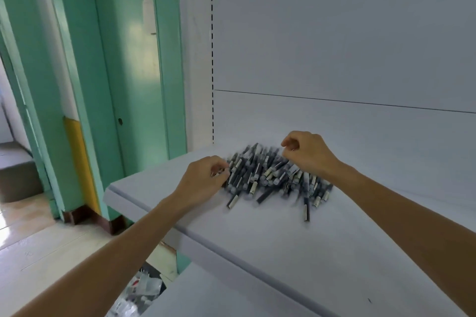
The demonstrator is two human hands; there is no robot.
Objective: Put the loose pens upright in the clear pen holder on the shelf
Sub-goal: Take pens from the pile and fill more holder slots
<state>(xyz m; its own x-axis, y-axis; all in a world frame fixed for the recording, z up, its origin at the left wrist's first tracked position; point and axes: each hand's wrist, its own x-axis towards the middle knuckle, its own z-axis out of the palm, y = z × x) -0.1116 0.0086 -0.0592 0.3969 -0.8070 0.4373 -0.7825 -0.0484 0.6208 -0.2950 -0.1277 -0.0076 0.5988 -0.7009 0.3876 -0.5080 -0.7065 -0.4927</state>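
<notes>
Grey shelf [257, 252] bears a pen pile [270, 175] beside mint-green walls [123, 72].

One view: head-worn, wide-angle, aimed forward and down along both forearms. Near mid-frame, close to camera: left hand [203, 179], right hand [307, 154], pens [270, 175] between them. Below the hands, shelf [257, 242] fills the frame; above, back panel [334, 33]; beyond left hand, door [134, 85].
</notes>
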